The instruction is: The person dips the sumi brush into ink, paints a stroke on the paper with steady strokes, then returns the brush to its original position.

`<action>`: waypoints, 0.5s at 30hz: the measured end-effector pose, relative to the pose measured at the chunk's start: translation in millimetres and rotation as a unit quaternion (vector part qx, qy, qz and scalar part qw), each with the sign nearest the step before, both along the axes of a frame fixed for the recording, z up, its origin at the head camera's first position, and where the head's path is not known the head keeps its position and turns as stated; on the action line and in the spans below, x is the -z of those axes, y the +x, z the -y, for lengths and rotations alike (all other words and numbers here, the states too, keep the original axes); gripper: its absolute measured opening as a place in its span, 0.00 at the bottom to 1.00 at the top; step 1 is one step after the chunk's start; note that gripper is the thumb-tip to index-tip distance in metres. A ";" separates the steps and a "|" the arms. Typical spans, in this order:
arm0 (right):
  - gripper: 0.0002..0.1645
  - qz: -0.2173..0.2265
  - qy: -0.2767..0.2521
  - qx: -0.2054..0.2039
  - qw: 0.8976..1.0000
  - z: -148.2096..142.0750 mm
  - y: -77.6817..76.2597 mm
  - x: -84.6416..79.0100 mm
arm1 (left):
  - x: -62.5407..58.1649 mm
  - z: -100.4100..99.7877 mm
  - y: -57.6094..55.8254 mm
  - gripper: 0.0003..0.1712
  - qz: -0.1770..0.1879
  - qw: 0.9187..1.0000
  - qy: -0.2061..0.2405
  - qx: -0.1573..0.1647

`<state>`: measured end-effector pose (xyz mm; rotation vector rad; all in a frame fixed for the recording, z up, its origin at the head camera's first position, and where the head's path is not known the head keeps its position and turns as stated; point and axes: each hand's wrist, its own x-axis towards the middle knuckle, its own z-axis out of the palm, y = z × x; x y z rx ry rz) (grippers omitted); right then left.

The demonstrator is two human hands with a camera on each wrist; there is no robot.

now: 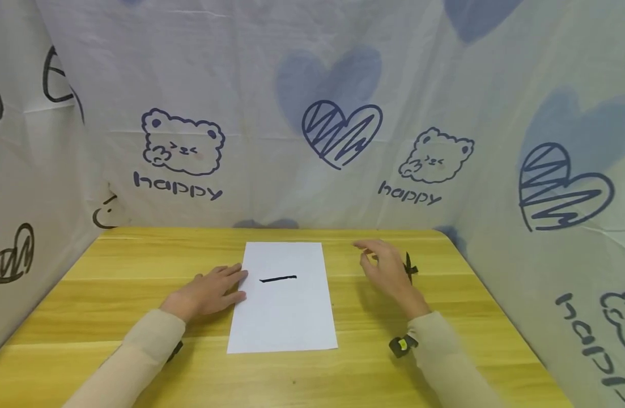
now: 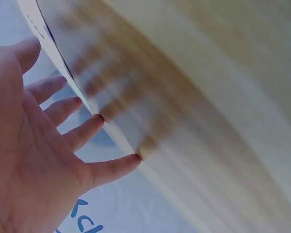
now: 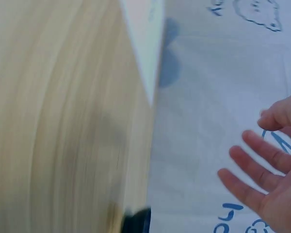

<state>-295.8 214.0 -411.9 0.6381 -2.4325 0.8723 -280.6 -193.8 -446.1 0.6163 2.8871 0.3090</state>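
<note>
A white sheet of paper (image 1: 287, 317) lies on the wooden table, bearing one short thick black line (image 1: 278, 279) in its upper half. My left hand (image 1: 210, 292) rests at the paper's left edge, fingers spread and fingertips on or beside it. In the left wrist view, the fingers of the left hand (image 2: 43, 141) are apart and reach down to the table surface. My right hand (image 1: 388, 269) hovers right of the paper, fingers loosely bent, holding nothing. Just beyond it lies a small black object (image 1: 411, 268), partly hidden; its kind is unclear. The right wrist view shows the right hand (image 3: 266, 170) with fingers spread.
The yellow wood-grain table (image 1: 113, 340) ends at a white cloth backdrop (image 1: 261, 73) printed with hearts, bears and lettering. Similar cloth hangs at both sides. A black wrist device (image 1: 403, 344) sits under the right sleeve. A dark blurred thing (image 3: 137, 221) shows low in the right wrist view.
</note>
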 end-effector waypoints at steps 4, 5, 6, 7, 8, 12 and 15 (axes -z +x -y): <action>0.20 0.047 -0.040 0.005 0.998 13.9 1.8 -1.3 | -1.0 0.7 -0.6 0.38 -0.003 1.000 0.008 0.000; 0.21 0.059 -0.048 0.005 0.997 16.6 2.3 -1.2 | -1.2 1.0 -0.7 0.37 -0.004 1.000 0.009 0.001; 0.21 0.069 -0.056 0.005 0.996 18.9 2.7 -0.9 | -1.4 1.3 -0.9 0.37 -0.005 1.000 0.010 0.002; 0.21 0.077 -0.060 0.006 0.995 20.8 3.0 -0.5 | -1.2 1.5 -1.1 0.37 -0.005 1.000 0.010 0.003; 0.21 0.085 -0.063 0.008 0.994 22.4 3.5 -0.1 | -1.0 1.5 -1.1 0.37 -0.005 1.000 0.010 0.005; 0.21 0.101 -0.066 0.012 0.993 26.4 3.8 0.3 | -0.8 0.9 -1.0 0.37 0.001 1.000 0.014 0.006; 0.21 0.104 -0.067 0.011 0.992 28.4 4.1 -0.6 | -2.8 0.3 -0.8 0.37 0.003 1.000 0.020 0.006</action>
